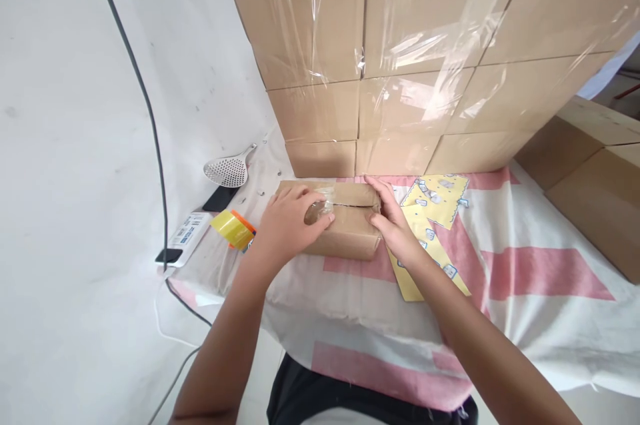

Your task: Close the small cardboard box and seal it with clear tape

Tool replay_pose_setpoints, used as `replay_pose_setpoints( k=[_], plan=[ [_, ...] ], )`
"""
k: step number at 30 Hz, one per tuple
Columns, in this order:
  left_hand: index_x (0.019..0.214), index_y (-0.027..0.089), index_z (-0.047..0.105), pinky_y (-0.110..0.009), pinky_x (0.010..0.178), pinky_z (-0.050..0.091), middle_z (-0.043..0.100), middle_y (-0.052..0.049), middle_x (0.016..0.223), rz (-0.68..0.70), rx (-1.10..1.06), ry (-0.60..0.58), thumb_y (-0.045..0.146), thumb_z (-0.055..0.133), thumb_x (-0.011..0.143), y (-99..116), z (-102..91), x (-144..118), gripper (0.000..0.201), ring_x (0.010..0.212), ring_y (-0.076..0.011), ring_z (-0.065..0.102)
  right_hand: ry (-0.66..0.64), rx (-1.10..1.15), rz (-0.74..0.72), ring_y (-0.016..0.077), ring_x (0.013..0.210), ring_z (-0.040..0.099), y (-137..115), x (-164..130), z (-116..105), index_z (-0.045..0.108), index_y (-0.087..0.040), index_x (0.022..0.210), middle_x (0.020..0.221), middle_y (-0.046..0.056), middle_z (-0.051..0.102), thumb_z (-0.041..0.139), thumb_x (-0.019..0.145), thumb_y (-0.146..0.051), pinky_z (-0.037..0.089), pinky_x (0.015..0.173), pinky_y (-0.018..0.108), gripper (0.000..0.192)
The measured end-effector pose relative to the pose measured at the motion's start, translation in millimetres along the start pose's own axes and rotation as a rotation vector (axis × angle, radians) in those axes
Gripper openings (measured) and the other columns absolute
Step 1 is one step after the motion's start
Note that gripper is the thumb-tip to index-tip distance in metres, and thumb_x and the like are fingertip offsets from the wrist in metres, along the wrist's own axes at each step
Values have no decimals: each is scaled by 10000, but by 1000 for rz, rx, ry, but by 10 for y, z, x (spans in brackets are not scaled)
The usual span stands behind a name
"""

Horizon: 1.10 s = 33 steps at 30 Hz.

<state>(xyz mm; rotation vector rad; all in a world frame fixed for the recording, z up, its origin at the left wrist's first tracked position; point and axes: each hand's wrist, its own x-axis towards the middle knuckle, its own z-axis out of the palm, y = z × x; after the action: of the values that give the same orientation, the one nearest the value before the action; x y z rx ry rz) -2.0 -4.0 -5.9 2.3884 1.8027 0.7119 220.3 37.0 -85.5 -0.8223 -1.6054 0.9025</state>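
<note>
A small brown cardboard box (350,228) lies on the cloth-covered table (525,278) in front of me, its top flaps meeting in a seam. My left hand (287,221) rests on the box's left part and presses a piece of clear tape (323,208) onto the seam with the fingertips. My right hand (393,218) is flat against the box's right end, fingers along the edge. Left of the box lies a roll of yellowish clear tape (233,228) with an orange dispenser part.
A tall stack of taped cardboard boxes (425,58) stands behind the small box. More boxes (590,178) sit at the right. A white slotted scoop (227,171), a dark phone, a white packet (187,235) and a yellow printed sheet (430,211) lie nearby. A black cable (150,111) runs down the wall.
</note>
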Motion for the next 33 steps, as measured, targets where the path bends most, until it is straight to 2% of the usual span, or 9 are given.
replay_pose_setpoints(
  k=[2, 5, 13, 18, 22, 25, 29, 31, 33],
  plan=[
    [950, 242, 708, -376, 786, 484, 700, -49, 972, 24, 29, -92, 406, 586, 933, 43, -80, 100, 204, 920, -249, 648, -2, -10, -5, 262, 1522, 317, -4, -1, -3, 506, -342, 1460, 1553, 45, 420, 587, 866, -243, 208, 1307, 496, 607],
    [878, 223, 657, -341, 695, 439, 669, -47, 931, 60, 94, -154, 332, 536, 939, 94, -115, 185, 174, 873, -236, 634, -2, -10, -18, 250, 1530, 302, -10, -3, -3, 522, -333, 1441, 1552, 53, 416, 584, 841, -208, 200, 1309, 491, 616],
    [851, 206, 543, -328, 548, 314, 643, -68, 898, 106, 256, -144, 183, 414, 952, 174, -6, 168, 166, 615, -181, 543, 0, 8, -10, 246, 1516, 336, -31, 10, 5, 616, -325, 1294, 1496, 69, 436, 578, 827, -198, 221, 1301, 495, 486],
    [864, 220, 541, -330, 547, 282, 648, -66, 775, 26, 316, -112, 276, 448, 955, 165, 40, 152, 141, 615, -230, 568, 2, -8, -41, 254, 1499, 366, -44, -2, 17, 653, -300, 1169, 1465, 85, 442, 588, 823, -193, 240, 1292, 481, 369],
    [782, 246, 566, -334, 568, 298, 571, -34, 576, -5, 297, -113, 501, 490, 953, 91, 88, 207, 316, 550, -250, 542, 4, -34, -41, 266, 1496, 375, -47, -16, 16, 661, -291, 1134, 1473, 82, 449, 609, 853, -259, 241, 1292, 481, 288],
    [691, 249, 537, -335, 577, 300, 597, -37, 581, 47, 266, -107, 427, 424, 988, 42, 114, 239, 364, 535, -231, 530, 2, -28, -31, 269, 1498, 376, -44, -21, 8, 664, -288, 1126, 1483, 82, 447, 612, 869, -286, 250, 1288, 487, 262],
    [702, 247, 546, -339, 584, 318, 628, -36, 628, 16, 278, -51, 386, 419, 1002, 23, 132, 175, 355, 570, -233, 545, 2, -15, -31, 263, 1508, 364, -34, -27, -1, 662, -293, 1130, 1492, 82, 440, 609, 881, -298, 245, 1290, 492, 255],
    [773, 243, 596, -352, 611, 371, 674, -44, 717, 18, 230, 44, 406, 418, 1018, 6, 151, 89, 343, 660, -244, 601, 4, -11, -34, 258, 1514, 357, -31, -30, -6, 660, -299, 1138, 1506, 78, 433, 602, 883, -288, 238, 1292, 492, 261],
    [909, 233, 660, -378, 725, 451, 740, -63, 913, 73, 140, 177, 404, 428, 1028, -29, 184, -24, 312, 857, -259, 672, 4, -4, -27, 254, 1524, 345, -34, -30, -12, 657, -298, 1153, 1529, 77, 419, 588, 886, -271, 230, 1293, 493, 277]
  ],
)
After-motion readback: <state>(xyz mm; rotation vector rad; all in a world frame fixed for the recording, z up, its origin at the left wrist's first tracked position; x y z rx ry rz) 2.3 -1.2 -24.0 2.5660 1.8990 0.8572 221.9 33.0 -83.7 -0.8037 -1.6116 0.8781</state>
